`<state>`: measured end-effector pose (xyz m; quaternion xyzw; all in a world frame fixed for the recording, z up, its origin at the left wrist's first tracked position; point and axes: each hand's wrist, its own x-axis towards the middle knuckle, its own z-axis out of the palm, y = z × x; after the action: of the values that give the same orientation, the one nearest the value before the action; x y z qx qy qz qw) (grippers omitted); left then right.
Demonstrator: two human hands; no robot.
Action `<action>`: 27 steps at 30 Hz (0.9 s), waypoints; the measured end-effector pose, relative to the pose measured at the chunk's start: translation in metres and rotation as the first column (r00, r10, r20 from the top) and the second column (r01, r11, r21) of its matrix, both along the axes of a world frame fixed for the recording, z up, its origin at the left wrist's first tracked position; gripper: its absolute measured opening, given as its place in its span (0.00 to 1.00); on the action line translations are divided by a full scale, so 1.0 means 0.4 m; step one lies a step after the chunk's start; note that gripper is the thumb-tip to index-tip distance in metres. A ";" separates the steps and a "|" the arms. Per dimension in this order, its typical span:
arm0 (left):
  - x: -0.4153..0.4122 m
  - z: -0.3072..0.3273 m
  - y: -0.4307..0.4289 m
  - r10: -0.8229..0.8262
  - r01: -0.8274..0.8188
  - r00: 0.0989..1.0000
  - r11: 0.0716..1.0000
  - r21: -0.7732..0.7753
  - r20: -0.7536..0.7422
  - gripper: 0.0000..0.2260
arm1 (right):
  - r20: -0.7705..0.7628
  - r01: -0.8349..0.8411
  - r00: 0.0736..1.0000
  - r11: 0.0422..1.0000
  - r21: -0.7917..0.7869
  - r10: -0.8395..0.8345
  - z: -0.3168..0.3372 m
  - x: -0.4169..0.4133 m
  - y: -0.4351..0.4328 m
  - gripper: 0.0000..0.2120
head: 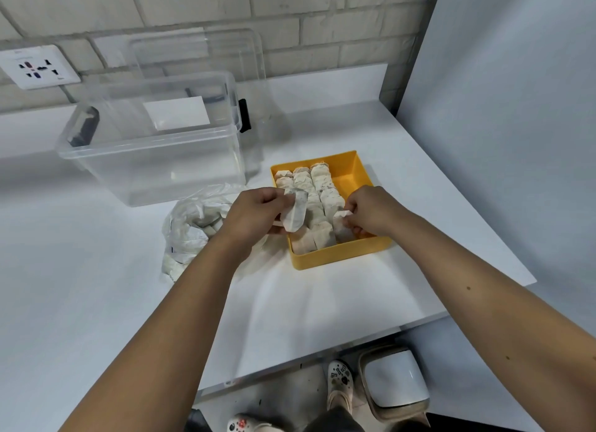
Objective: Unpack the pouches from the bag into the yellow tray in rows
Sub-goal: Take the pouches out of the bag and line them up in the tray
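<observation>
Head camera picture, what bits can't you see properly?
- Head view: how many pouches remain in the plastic bag; crumpled plastic and the left hand hide them.
- Head view: yellow tray rows behind the raised pouch the left hand holds.
- Head view: tray floor under the right hand, which pinches the corner pouch.
- Head view: wall socket lettering, too small.
</observation>
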<state>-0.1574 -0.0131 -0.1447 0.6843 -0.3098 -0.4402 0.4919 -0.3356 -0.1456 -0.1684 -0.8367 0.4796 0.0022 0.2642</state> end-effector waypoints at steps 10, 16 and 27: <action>-0.001 0.001 0.001 -0.019 0.019 0.999 1.000 0.001 -0.030 0.06 | 0.049 0.030 0.998 0.998 -0.061 -0.027 -0.006 0.019 0.006 0.15; -0.010 0.012 -0.005 0.072 -0.080 0.943 0.997 -0.013 -0.325 0.10 | 0.420 -0.029 0.900 0.976 -0.215 0.120 0.099 0.003 0.046 0.24; -0.065 0.035 -0.046 0.153 -0.178 0.767 0.984 0.021 -0.623 0.11 | 0.454 -0.174 0.779 0.844 -0.507 0.432 0.099 -0.026 0.081 0.15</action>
<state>-0.1836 -0.0314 -0.1305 0.5158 -0.0774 -0.5898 0.6165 -0.3460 -0.1132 -0.1287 -0.9058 0.2253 -0.3031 0.1920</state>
